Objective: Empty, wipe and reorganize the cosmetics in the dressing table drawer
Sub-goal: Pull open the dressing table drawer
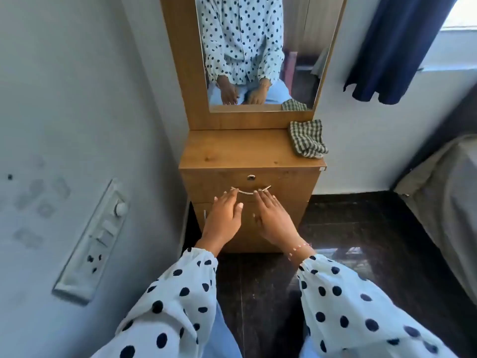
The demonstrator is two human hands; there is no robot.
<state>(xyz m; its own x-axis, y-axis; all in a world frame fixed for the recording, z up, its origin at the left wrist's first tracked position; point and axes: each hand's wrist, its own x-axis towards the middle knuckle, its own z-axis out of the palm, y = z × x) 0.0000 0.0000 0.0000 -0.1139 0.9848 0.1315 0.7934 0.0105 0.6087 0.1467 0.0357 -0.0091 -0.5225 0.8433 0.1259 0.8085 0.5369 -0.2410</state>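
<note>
A pale grey wall filled the left side, carrying a white switch panel with a round dial and a few faint smudges nearby. The floor was dark, glossy tile that caught a patch of daylight. At the upper right a navy curtain hung beside a bright window. Along the right edge stood a bed under a grey cover. A wood-framed mirror rose against the back wall.

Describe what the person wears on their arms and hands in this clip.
Both arms wear loose white sleeves with dark navy polka dots, gathered at elastic cuffs. The right wrist carries a thin beaded bracelet in pinkish tones. The left hand and right hand are bare, with pale fingernails; no rings visible.
</note>
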